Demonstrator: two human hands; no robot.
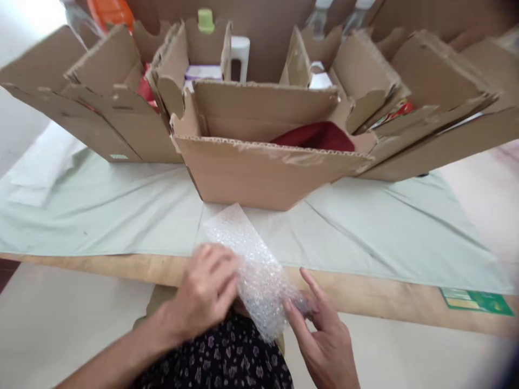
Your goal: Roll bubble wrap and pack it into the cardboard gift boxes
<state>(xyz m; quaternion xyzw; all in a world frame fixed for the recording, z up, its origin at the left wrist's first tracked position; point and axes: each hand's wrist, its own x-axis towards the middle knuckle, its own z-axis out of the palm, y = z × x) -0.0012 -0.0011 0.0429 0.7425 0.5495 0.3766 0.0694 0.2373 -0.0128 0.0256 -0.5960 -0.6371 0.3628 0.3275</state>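
Note:
A sheet of clear bubble wrap (257, 265) slants across the table's front edge, its lower end hanging over my lap. At its left edge my left hand (208, 286) is closed, with curled, slightly blurred fingers pinching the plastic. My right hand (324, 335) grips the lower right end between thumb and fingers, the index finger stretched upward. Something darker shows faintly through the plastic beside the right thumb; I cannot make out what it is.
A cardboard organizer (267, 173) with several compartments stands behind the wrap, a dark red item (316, 136) in its front bin. Pale green cloth (133, 216) covers the table. A green packet (478, 301) lies at the right front edge, white sheeting (40, 162) at the left.

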